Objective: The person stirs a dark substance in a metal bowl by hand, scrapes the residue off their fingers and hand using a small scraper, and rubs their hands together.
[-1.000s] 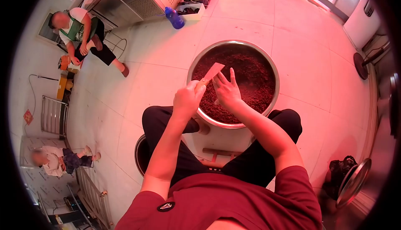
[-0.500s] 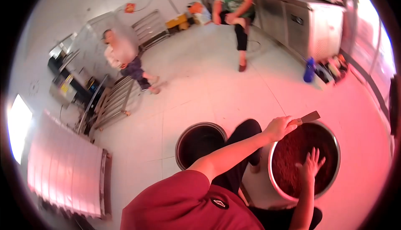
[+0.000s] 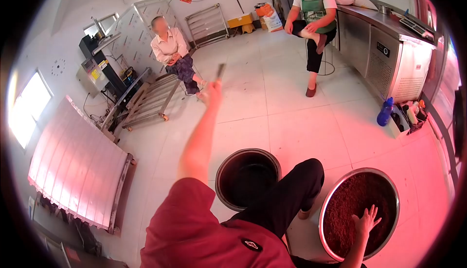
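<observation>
My left hand (image 3: 212, 94) is raised at the end of an outstretched arm, closed around the handle of a scraper (image 3: 221, 70). The scraper's blade points upward and looks blurred. Below and to the right, my right hand (image 3: 366, 220) is spread open over a large metal pot (image 3: 395, 190). Dark red, crumbly stuff (image 3: 340, 214) fills the inside of that pot. Whether my right fingers touch it I cannot tell. A second round pot (image 3: 219, 180), dark inside, stands on the floor left of my knee.
One person (image 3: 170, 49) sits at the back left near a metal rack (image 3: 151, 102). Another person in a green apron (image 3: 314, 17) sits beside a steel counter (image 3: 384, 58). A blue bottle (image 3: 385, 112) stands on the floor at right. A strip-curtained unit (image 3: 78, 161) is at left.
My left hand has swung from above the filled pot far to the left, still holding the scraper. My right hand stays spread over the pot. The view has shifted.
</observation>
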Tool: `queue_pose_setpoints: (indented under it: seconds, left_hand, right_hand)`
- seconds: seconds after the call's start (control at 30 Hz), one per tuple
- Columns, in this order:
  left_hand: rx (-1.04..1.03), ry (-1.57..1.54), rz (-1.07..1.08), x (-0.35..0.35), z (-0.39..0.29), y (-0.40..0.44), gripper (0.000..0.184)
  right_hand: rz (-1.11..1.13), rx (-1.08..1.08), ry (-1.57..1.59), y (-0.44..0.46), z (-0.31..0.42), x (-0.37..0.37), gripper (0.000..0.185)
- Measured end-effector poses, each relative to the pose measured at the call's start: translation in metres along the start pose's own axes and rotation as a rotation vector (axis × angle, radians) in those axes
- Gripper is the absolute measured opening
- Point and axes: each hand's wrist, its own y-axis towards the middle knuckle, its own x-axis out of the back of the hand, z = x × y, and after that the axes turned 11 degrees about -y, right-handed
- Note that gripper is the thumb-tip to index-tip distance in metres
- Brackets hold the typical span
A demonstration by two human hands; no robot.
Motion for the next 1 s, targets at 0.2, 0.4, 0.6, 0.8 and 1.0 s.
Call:
queue_pose_setpoints:
  seconds: [0.2, 0.4, 0.6, 0.8, 1.0]
  left_hand:
    - [0.357, 0.118, -0.193, 0.111, -0.018, 0.103, 0.042]
    - [0.025, 0.04, -0.041, 0.085, -0.034, 0.1, 0.051]
    - [-0.201, -0.309, 0.706, -0.006, -0.153, -0.085, 0.026]
    - [-1.006, -0.288, 1.238, -0.015, -0.276, -0.268, 0.038]
    - [-1.314, -0.506, 1.296, -0.013, -0.326, -0.381, 0.031]
  right_hand:
    - [0.059, -0.026, -0.008, 0.008, -0.008, -0.008, 0.072]
    - [0.047, -0.022, 0.035, 0.006, -0.009, -0.008, 0.071]
    - [-0.072, -0.05, 0.341, 0.009, -0.022, -0.017, 0.065]
    - [-0.055, -0.104, 1.352, 0.019, -0.045, -0.016, 0.06]
    - [-0.214, 0.047, 1.353, 0.003, -0.045, -0.006, 0.065]
